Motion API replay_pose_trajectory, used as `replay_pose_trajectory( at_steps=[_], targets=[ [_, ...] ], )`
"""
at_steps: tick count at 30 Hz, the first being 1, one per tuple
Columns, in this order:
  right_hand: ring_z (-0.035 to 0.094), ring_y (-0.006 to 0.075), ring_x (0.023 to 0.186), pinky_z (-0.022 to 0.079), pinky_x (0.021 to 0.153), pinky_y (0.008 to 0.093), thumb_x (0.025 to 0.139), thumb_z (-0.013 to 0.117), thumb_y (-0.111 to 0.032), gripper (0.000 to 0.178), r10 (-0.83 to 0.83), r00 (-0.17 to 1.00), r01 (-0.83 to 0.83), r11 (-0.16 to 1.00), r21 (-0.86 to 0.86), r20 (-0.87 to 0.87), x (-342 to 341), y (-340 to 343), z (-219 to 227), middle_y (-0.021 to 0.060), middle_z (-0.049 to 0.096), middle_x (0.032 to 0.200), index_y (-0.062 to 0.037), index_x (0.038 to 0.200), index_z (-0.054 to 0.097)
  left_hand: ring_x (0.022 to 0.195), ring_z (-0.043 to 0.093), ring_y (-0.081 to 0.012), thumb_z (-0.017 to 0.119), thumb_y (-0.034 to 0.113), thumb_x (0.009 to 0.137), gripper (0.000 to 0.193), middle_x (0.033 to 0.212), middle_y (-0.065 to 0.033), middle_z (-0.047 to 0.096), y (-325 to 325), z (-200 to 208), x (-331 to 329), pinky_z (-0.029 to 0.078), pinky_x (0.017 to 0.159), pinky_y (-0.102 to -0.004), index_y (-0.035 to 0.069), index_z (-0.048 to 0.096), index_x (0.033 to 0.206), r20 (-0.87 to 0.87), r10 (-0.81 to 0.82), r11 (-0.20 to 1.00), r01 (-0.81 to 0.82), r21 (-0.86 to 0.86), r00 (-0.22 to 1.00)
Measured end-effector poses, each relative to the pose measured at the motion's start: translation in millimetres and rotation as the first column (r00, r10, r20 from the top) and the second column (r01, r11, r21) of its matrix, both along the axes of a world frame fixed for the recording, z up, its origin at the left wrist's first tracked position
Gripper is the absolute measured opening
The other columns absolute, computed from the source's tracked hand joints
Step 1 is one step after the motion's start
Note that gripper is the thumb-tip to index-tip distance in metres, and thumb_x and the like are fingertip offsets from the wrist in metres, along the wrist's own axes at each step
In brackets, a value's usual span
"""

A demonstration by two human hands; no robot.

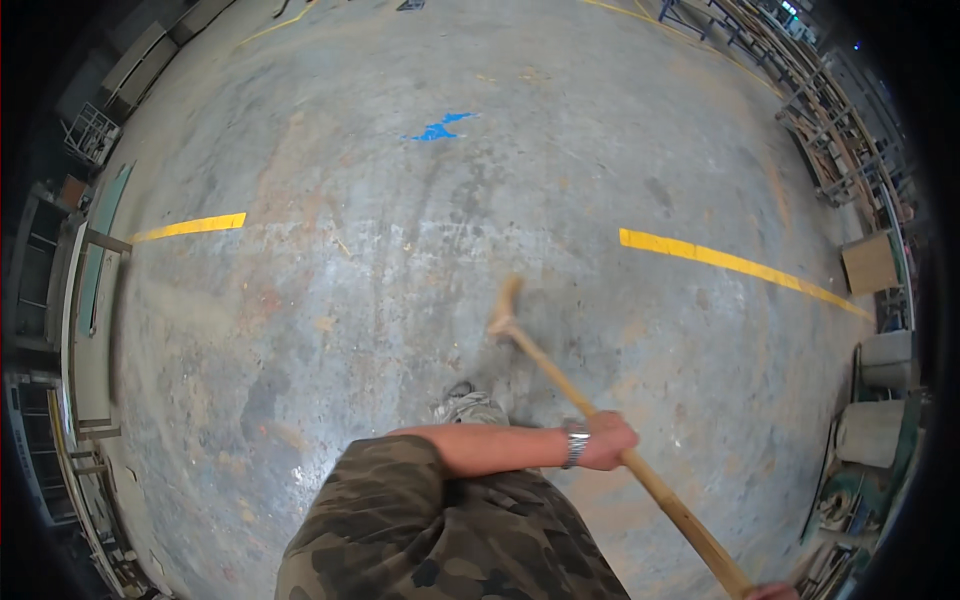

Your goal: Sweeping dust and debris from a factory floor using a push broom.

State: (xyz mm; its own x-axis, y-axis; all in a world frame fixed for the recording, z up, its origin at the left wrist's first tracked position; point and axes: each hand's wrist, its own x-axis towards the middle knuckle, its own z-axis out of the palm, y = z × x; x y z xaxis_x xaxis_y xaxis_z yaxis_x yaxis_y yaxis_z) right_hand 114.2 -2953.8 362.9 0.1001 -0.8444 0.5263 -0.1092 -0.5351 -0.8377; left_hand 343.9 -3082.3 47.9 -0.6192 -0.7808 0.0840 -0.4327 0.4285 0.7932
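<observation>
Hands stood apart along one long-handled tool (672, 503): the left hand (605, 441), a metal-banded watch (577, 444) at its wrist, was clasped around the shaft, while the right hand (773, 592) was at the near end, so cut off by the picture's edge that its grip could not be told. The tool's blurred tan head (505, 310) was ahead and left of the left hand, above or on the scuffed grey concrete floor (380, 300); which could not be told.

Well to the hands' left, a pale metal frame (92, 135) stood by the wall and a yellow strip (190, 227) crossed the floor. Farther ahead of them was a blue patch (440, 127). To their right ran another yellow line (740, 266), then racks (815, 130) holding long pieces and, nearer, a brown box (870, 263), its contents hidden.
</observation>
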Motion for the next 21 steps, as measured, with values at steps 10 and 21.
replay_pose_trajectory(
  at_steps=[10,21],
  targets=[
    [0.065,0.0191,0.1,0.05,0.088,0.0308,0.087,0.063,0.0,0.018,0.478,0.848,-0.497,0.56,0.663,0.232,242,-205,-146,0.0132,0.071,0.106,0.0018,0.104,0.07,0.078,0.066,-0.0367,0.076,0.024,0.069,0.014,0.077,-0.0141,0.068,16,-124,358,0.053,0.07,-0.0476,0.012,0.069,0.072,0.578,0.469,0.793,-0.607,0.057,0.667],
    [0.068,0.0303,0.097,0.055,0.082,0.0407,0.092,0.063,-0.002,0.006,0.093,0.955,-0.264,0.704,0.659,0.282,243,-247,-146,0.0174,0.069,0.091,0.0019,0.087,0.064,0.077,0.067,-0.0381,0.075,0.029,0.072,0.016,0.077,-0.0149,0.068,-119,-162,353,0.054,0.067,-0.0485,0.014,0.07,0.075,0.495,0.275,0.946,-0.323,0.012,0.824]
  ],
)
